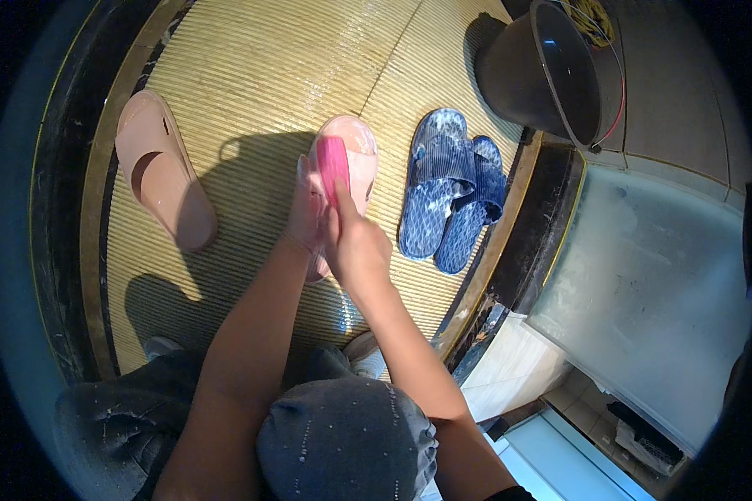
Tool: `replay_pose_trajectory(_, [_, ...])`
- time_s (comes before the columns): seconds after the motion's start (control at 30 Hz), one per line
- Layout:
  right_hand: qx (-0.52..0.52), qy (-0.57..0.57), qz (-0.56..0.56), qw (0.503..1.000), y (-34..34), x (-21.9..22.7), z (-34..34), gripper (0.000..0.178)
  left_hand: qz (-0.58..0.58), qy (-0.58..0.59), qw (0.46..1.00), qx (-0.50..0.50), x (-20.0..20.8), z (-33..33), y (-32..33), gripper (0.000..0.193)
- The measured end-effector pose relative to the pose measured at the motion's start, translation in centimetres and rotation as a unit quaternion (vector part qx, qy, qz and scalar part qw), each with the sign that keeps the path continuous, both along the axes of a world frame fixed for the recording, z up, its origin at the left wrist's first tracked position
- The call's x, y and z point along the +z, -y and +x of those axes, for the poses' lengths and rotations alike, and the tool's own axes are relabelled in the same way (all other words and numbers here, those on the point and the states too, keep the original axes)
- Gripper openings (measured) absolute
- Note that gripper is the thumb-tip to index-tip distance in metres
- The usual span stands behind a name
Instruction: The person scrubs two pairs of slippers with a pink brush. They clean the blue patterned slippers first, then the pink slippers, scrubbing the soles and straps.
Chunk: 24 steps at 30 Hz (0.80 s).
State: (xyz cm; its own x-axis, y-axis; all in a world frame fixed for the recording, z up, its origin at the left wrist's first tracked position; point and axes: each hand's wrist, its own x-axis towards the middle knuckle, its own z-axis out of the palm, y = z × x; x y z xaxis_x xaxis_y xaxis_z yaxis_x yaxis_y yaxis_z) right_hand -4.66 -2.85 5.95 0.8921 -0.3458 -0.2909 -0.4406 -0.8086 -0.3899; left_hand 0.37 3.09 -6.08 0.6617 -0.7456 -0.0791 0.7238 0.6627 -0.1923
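Note:
A pink slide sandal (361,163) lies in front of me on the ribbed yellowish floor, its toe end pointing away and whitish with suds. My left hand (307,209) grips its left side. In my right hand (361,250) is a bright pink scrubbing brush (334,163), held by its handle and laid over the sandal's upper. The brush hides its own bristles and part of the sandal. Off to the left rests the matching pink sandal (171,179), apart from both hands.
Two blue-and-white patterned slippers (437,184) stand right of the sandal. A dark bucket (518,75) sits at the far right, beside a ledge and a frosted glass panel (643,284). My knees and shoes are close below my arms. A raised dark edge runs along the left.

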Motion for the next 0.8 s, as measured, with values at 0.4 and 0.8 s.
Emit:
replay_pose_trajectory(0.4, [0.024,-0.099,0.02,0.995,-1.5,2.7,-4.0,0.05,0.253,0.013,0.967,-0.022,2.3,0.0,-0.1,0.073])
replay_pose_trajectory(0.8, [-0.087,-0.059,-0.007,0.994,2.0,0.6,4.7,0.041,0.224,0.021,0.974,0.036,4.7,1.2,1.2,0.072])
